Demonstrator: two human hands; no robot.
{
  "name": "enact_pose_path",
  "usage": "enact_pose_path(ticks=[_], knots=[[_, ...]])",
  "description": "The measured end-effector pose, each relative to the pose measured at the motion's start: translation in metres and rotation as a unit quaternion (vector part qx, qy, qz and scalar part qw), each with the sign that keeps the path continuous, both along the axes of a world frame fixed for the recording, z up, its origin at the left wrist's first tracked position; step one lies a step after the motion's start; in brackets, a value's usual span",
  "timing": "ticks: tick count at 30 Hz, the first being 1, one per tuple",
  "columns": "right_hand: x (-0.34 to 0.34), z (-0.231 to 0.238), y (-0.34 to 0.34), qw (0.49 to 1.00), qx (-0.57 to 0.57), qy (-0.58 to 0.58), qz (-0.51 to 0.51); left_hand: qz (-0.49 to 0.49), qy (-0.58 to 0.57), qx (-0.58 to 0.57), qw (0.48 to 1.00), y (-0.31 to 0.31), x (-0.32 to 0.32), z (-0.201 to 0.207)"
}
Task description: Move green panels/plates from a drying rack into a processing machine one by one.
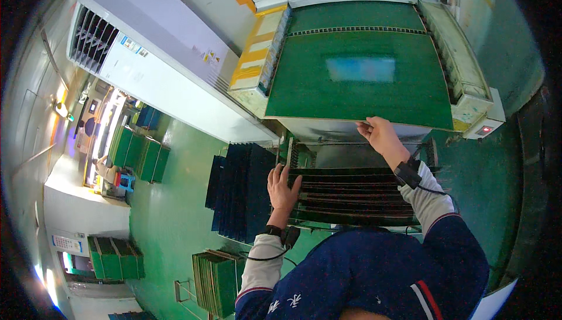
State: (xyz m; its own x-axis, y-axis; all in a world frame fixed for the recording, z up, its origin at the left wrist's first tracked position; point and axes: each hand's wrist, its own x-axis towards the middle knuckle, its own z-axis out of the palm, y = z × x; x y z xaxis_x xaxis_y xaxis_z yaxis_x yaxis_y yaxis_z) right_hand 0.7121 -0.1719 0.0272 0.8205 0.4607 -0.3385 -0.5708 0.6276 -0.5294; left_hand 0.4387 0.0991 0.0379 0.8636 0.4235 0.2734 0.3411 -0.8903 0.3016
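Note:
A large glossy green panel (357, 95) lies flat on the conveyor machine, its near edge reaching out towards me. My right hand (380, 136) pinches the middle of that near edge between thumb and fingers. Below it stands a rack (433, 155) with several dark panels (351, 196) slotted upright in rows. At the rack's left end is my left hand (283, 190), its fingers stretched and the thumb apart, resting by the ends of the panels. I cannot tell whether the fingertips press on the rack or on a panel.
Another green panel (357, 17) lies farther back on the conveyor, between two side rails (462, 57). Dark blue panels (240, 188) stand left of the rack. Green panels (215, 282) stand lower left. A tall white air conditioner (170, 80) leans across the upper left view.

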Motion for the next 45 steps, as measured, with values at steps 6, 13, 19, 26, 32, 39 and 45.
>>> enact_pose_path(ticks=[6, 13, 19, 26, 32, 39, 45], knots=[[-0.003, 0.01, 0.002, 1.0, 0.014, 0.012, 0.008, 0.007, 0.012, 0.0, 1.0, -0.003, -0.001, 0.008], [0.005, 0.002, 0.003, 1.0, 0.019, 0.014, 0.014, 0.009, 0.005, 0.005, 1.0, -0.002, -0.001, 0.002], [0.016, -0.003, 0.003, 1.0, 0.03, -0.003, 0.01, 0.006, -0.001, 0.006, 1.0, -0.001, 0.001, 0.0], [0.02, 0.006, 0.008, 1.0, 0.01, 0.006, 0.008, 0.013, 0.002, -0.002, 1.0, 0.002, -0.003, -0.002], [0.036, -0.018, 0.004, 0.999, 0.015, -0.039, 0.026, 0.011, -0.018, -0.009, 1.0, 0.002, -0.003, 0.006], [0.022, 0.013, -0.015, 0.955, -0.182, -0.098, 0.211, 0.002, -0.027, -0.052, 0.998, -0.002, -0.007, 0.009], [0.006, -0.048, -0.05, 0.64, -0.424, -0.511, 0.387, 0.012, -0.052, -0.046, 0.998, -0.001, -0.011, -0.011]])
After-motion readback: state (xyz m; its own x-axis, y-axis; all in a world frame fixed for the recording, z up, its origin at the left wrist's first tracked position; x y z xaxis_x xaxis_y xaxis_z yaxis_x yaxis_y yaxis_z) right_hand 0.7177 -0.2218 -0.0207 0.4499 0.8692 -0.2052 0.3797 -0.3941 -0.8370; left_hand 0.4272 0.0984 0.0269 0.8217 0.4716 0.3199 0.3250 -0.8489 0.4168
